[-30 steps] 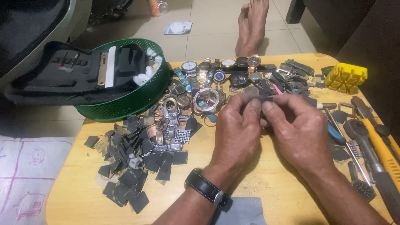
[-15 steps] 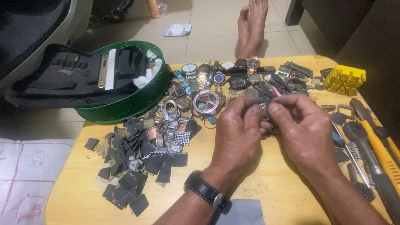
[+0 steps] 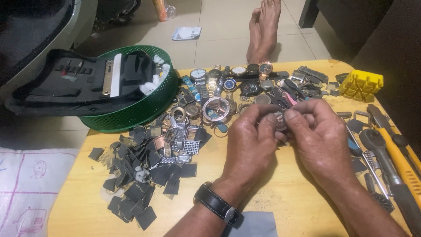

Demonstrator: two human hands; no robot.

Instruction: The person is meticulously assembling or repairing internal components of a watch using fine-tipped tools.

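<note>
Both my hands meet over the middle of a round wooden table (image 3: 87,206). My left hand (image 3: 250,142), with a black wristwatch (image 3: 217,205) on its wrist, and my right hand (image 3: 322,138) pinch one small silvery watch part (image 3: 279,117) between their fingertips. Most of the part is hidden by my fingers. Just beyond my hands lies a heap of watches (image 3: 228,83), with a large round watch case (image 3: 215,109) closest to my left hand.
A green basket (image 3: 136,112) at the back left holds an open black tool case (image 3: 74,83). Dark flat square pieces (image 3: 144,175) lie scattered at the left. A yellow holder (image 3: 360,84), a yellow-handled tool (image 3: 401,162) and metal tools lie at the right. A person's bare feet (image 3: 263,26) rest beyond the table.
My hands have stayed together on the small part, with only slight shifts of the fingers. The view has drifted a little.
</note>
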